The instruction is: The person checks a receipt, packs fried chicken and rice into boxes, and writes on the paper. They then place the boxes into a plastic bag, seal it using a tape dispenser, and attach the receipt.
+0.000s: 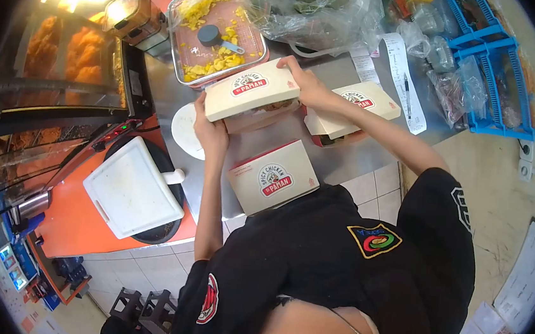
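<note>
A cream cardboard takeaway food box (252, 92) with a red chicken logo is held between both hands over the steel counter. Its lid is partly raised, and some food shows in the gap at the front right. My left hand (212, 130) is closed round the lid's near left corner. At the far right corner, my right hand (306, 88) grips the lid with bent fingers. A second box (275, 177) lies shut on the counter's near edge. Under my right forearm stands a third box (375, 103), its lid slightly lifted.
Behind the boxes is a metal tray (174, 51) with yellow food pieces and a black measuring scoop (209, 35). Plastic bags (316, 12), a receipt (395, 57) with a pen and a blue rack (501, 79) stand right. A white cutting board (133, 187) and heated display (60, 66) are left.
</note>
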A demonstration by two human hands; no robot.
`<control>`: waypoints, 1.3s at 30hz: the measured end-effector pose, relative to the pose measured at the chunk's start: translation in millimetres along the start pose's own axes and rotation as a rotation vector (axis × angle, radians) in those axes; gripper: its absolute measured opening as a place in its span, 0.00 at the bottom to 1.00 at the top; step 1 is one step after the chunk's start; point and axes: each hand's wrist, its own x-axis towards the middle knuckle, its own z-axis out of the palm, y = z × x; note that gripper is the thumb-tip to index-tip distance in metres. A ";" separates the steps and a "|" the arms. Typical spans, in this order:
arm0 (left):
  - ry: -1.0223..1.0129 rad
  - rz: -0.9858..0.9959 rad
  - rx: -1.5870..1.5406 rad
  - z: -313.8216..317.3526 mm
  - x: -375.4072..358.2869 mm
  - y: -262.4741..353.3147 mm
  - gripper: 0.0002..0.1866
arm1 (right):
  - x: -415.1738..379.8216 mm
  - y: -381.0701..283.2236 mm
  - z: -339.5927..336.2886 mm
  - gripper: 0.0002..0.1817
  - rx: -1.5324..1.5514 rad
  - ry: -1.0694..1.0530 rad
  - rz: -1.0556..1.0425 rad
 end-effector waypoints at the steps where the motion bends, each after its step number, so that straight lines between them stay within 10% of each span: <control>1: -0.015 0.006 -0.028 -3.8 5.8 9.8 0.25 | 4.2 -7.9 -7.0 0.20 -0.031 -0.031 0.045; 7: -0.411 0.130 0.094 -24.2 5.0 -17.6 0.30 | -13.3 -6.9 -21.0 0.31 -0.107 -0.304 0.078; 10: -0.536 0.134 -0.108 -23.8 -7.0 -17.5 0.37 | -22.3 -7.5 -21.0 0.35 -0.444 -0.108 -0.260; 13: -0.539 0.078 -0.118 -26.1 -2.4 -17.0 0.36 | -21.5 -29.1 -34.3 0.38 -0.524 -0.363 -0.005; 23: -0.547 0.006 -0.101 -29.8 0.2 -13.7 0.33 | -1.1 5.6 -15.9 0.22 -0.283 -0.013 -0.306; 32: -0.549 0.352 0.148 -32.1 -2.6 -25.0 0.26 | -23.9 -7.1 -28.7 0.37 -0.532 -0.472 -0.011; 39: -0.437 0.408 0.393 -23.2 -17.8 -25.3 0.28 | -18.9 -8.2 -7.1 0.48 -0.915 -0.370 -0.135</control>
